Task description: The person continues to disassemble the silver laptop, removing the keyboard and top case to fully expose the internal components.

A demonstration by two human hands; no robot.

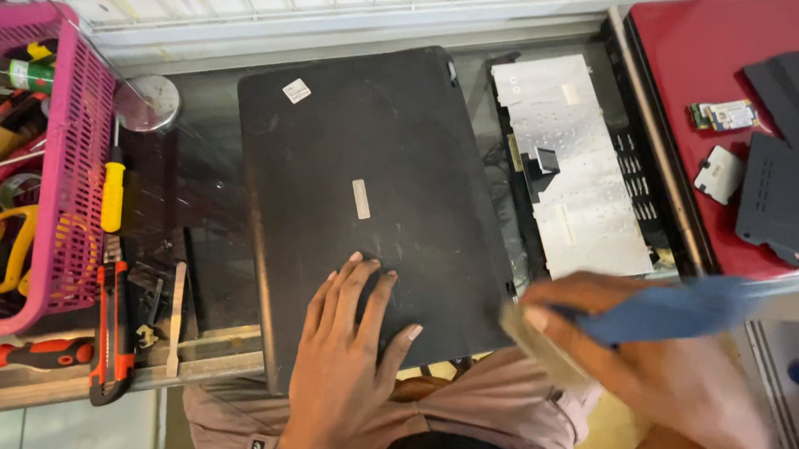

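Observation:
A closed black laptop (374, 185) lies on the glass worktop in the middle of the head view. My left hand (345, 361) rests flat on its near edge, fingers spread, pressing the lid. My right hand (679, 375) is blurred at the lower right, just off the laptop's near right corner. It grips a blue flat tool (675, 311) together with a pale flat piece (541, 342).
A pink basket (80, 165) of tools stands at the left. Beside it lie a yellow screwdriver (113, 190), an orange utility knife (111, 326) and a red-handled tool (39, 352). A removed keyboard (572, 171) lies upside down to the right. A red laptop (726, 116) carries loose covers and small boards.

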